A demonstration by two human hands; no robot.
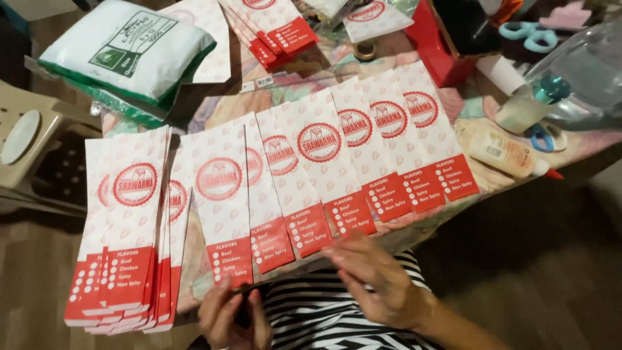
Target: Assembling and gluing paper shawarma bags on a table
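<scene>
A fanned row of white paper sleeves with red bottom bands [324, 175] lies flat on the counter [486, 175], each sleeve overlapping its neighbour. This row serves as the reference for all positions below.

The left hand [233, 321] sits at the near edge of the row, directly below the leftmost sleeve [223, 201]. Its fingers are curled, with the tips touching that sleeve's red band; whether it grips the paper cannot be determined. The right hand [376, 279] is just below the middle of the row. Its fingers are extended and released, and the fingertips [337, 254] reach the lower corner of one sleeve.

To the left of the row, a thick stack of identical sleeves [126, 233] overhangs the counter edge. Beyond the row, at the far left, lies a white plastic pack with green trim [126, 48]. A second bundle of sleeves [275, 29] lies beyond the row's centre. A red box [434, 45] stands beyond the right end. A small squeeze bottle with a red tip [508, 153] lies on its side just right of the row.
</scene>
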